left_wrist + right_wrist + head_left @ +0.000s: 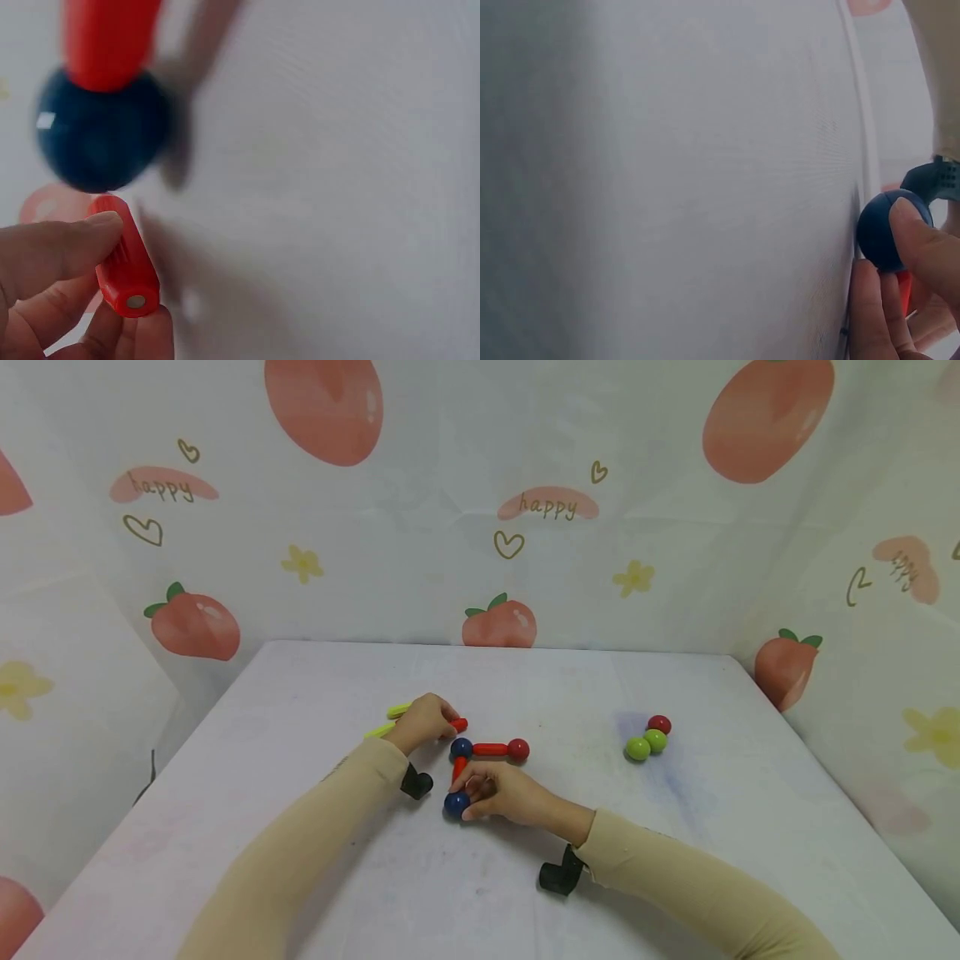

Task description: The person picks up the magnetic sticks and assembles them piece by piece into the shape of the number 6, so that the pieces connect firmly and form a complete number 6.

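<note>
My left hand (423, 722) pinches a short red magnetic rod (127, 259) between thumb and fingers; a round metal disc shows in its near end. Close by is a blue ball (461, 748), from which one red rod (491, 749) runs right to a red ball (517, 750). A second red rod (459, 768) leads from it toward a nearer blue ball (457, 805). My right hand (510, 793) grips that nearer ball with thumb and fingers, its fingers partly covering the second rod. Whether the pinched rod touches the far blue ball I cannot tell.
Two yellow-green rods (380, 730) lie left of my left hand, partly hidden by it. Toward the table's right are two green balls (637, 748) and another red ball (659, 724). Black wrist mounts (558, 877) hang beneath both sleeves. A patterned cloth backs the white table (480, 893).
</note>
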`<action>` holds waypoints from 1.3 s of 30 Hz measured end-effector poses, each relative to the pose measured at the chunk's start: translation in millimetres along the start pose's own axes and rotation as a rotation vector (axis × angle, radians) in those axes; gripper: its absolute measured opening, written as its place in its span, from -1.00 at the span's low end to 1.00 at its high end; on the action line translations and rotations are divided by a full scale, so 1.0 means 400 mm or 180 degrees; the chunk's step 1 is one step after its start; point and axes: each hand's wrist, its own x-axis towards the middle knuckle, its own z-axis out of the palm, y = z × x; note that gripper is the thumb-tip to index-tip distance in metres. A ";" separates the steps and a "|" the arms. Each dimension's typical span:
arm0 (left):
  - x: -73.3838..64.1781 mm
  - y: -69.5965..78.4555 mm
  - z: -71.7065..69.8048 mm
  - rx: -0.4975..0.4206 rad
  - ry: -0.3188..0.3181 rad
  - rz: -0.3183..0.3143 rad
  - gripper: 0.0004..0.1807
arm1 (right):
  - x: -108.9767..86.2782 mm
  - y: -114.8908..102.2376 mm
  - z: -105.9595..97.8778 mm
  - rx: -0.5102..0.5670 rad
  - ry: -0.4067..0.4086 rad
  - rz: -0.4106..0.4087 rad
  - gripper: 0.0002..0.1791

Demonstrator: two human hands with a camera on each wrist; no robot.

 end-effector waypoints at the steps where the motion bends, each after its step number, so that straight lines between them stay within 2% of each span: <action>1: -0.005 0.001 -0.006 0.0001 0.0004 0.0033 -0.69 | 0.000 0.000 0.000 0.0002 0.0002 -0.0002 -0.66; 5: -0.037 0.006 -0.041 -0.0164 0.0090 0.0255 -0.64 | -0.001 -0.001 0.002 -0.0001 0.0013 -0.0006 -0.66; 9: -0.088 0.015 -0.086 -0.0324 0.0217 0.0491 -0.60 | -0.001 -0.002 0.002 -0.0001 0.0028 0.0004 -0.66; 13: -0.141 0.014 -0.121 -0.0313 0.0273 0.0606 -0.61 | 0.000 -0.001 0.001 -0.0012 0.0037 0.0044 -0.66; 17: -0.183 0.003 -0.134 -0.0288 0.0211 0.0686 -0.64 | 0.000 -0.001 0.000 -0.0042 0.0034 0.0053 -0.66; 21: -0.219 -0.007 -0.128 -0.0213 0.0049 0.0757 -0.68 | 0.002 0.001 0.001 -0.0048 0.0027 0.0050 -0.66; 27: -0.272 -0.017 -0.096 0.0058 -0.0272 0.0797 -0.76 | 0.004 -0.002 0.004 -0.0062 0.0031 0.0054 -0.66; 33: -0.311 -0.031 -0.055 0.0247 -0.0666 0.0690 -0.85 | 0.002 -0.008 0.006 -0.0070 0.0057 0.0080 -0.67; 39: -0.335 -0.057 -0.005 0.0195 -0.0851 0.0564 -0.87 | 0.001 -0.007 0.003 -0.0048 0.0046 0.0057 -0.66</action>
